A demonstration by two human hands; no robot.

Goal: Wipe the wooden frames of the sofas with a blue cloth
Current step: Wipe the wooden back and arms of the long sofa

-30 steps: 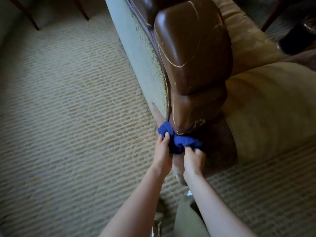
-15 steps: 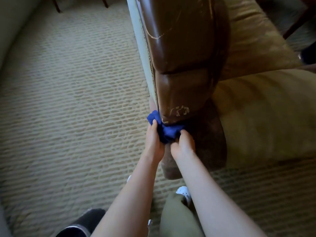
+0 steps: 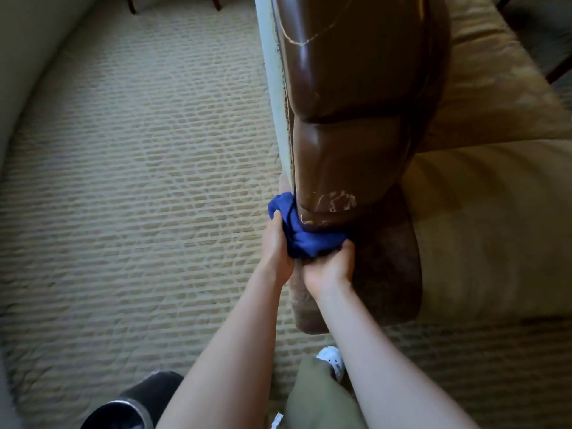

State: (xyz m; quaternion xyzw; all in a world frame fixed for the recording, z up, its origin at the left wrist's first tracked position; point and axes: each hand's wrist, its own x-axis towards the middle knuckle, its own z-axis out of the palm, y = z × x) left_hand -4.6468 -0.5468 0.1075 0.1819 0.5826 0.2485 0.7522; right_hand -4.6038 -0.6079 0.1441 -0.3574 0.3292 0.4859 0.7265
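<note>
A bunched blue cloth [image 3: 301, 238] is wrapped around the sofa's frame just under the scuffed brown armrest [image 3: 349, 125]. My left hand [image 3: 275, 246] grips the cloth's left side. My right hand [image 3: 329, 267] grips its lower right end. Both hands press the cloth against the dark lower front post [image 3: 387, 274] of the arm. The wood behind the cloth is hidden.
The sofa's tan seat cushion [image 3: 495, 218] fills the right side. Patterned beige carpet [image 3: 139, 196] covers the floor to the left. A dark shoe [image 3: 133, 404] lies at the bottom left, and a white shoe [image 3: 332, 360] shows between my arms. Chair legs [image 3: 216, 3] stand at the top.
The view has moved closer over the armrest. Both hands keep hold of the cloth, which has slid around the post under the armrest; the right hand now grips lower.
</note>
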